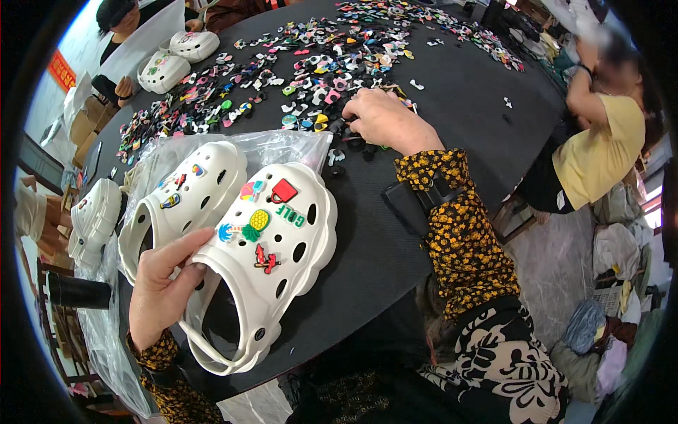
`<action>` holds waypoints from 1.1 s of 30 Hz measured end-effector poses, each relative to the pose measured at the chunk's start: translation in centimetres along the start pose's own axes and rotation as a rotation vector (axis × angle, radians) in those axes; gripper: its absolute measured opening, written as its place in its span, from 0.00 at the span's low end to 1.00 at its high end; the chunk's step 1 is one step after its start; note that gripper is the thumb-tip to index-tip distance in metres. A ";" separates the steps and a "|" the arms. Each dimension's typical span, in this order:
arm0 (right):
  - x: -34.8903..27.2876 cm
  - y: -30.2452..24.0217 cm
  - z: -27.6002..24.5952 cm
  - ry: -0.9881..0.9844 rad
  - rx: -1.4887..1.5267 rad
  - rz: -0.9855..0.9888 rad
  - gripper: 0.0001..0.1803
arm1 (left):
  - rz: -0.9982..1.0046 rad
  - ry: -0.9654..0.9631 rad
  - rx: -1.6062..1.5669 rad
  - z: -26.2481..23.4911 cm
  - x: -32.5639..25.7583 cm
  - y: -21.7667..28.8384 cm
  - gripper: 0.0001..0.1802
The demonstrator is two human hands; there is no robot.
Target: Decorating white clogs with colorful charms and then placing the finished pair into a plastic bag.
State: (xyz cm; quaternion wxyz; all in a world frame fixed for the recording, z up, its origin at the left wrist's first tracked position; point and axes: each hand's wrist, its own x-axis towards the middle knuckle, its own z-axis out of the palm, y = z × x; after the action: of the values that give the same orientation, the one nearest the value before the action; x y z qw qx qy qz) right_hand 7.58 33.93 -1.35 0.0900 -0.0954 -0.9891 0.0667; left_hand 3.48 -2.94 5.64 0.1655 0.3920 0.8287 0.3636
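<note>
Left hand (pixel 164 286): closed in a pinch on the white clog (pixel 286 244), digits at the left rim of the foot opening. Clog is at the near left of the counter (pixel 381 219), upper face up. Toe points far and a bit right, heel strap near and left; long axis runs diagonally between them. Upper has a pineapple, a red bag, green lettering and a red piece fitted.

Right hand (pixel 385 120): palm down, fingers half curled into the near edge of the loose charms (pixel 328 60). Fingertips partly hidden, can't tell if it grips one.

Second clog (pixel 194 194) just left of the held one, roughly parallel, toe also far-right. Clear plastic bag (pixel 300 143) beyond both. Third clog (pixel 95 219) further left; white pair (pixel 164 73) at far left.
</note>
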 end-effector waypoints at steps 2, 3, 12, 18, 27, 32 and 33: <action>0.1 0.3 0.4 0.022 0.036 0.003 0.11 | 0.032 0.000 0.019 -0.3 -0.1 0.0 0.21; 0.1 0.5 0.3 0.023 0.035 0.001 0.11 | 0.110 0.026 0.014 -0.5 -0.2 0.1 0.19; 0.3 0.4 -0.6 0.015 0.229 0.017 0.09 | 0.062 0.503 -0.210 -1.0 0.2 -2.1 0.11; 1.0 0.8 -0.3 0.154 0.433 0.045 0.11 | 0.084 0.591 -0.029 -1.0 0.9 -3.7 0.09; 1.3 1.4 -0.3 0.109 0.607 0.089 0.12 | 0.129 0.658 0.078 -1.0 1.5 -4.5 0.08; 0.6 0.0 -1.3 0.049 0.865 0.168 0.11 | 0.137 0.631 0.231 -1.1 1.6 -5.3 0.10; 0.5 -0.2 -1.6 0.049 0.864 0.170 0.11 | 0.138 0.630 0.230 -0.9 1.7 -5.5 0.10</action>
State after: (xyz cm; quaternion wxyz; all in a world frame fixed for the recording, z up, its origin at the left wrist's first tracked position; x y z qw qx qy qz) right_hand 7.36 33.99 0.29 0.1393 -0.1314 -0.8566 0.4791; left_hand -1.02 -4.47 2.27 -0.1689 0.3314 0.8462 0.3815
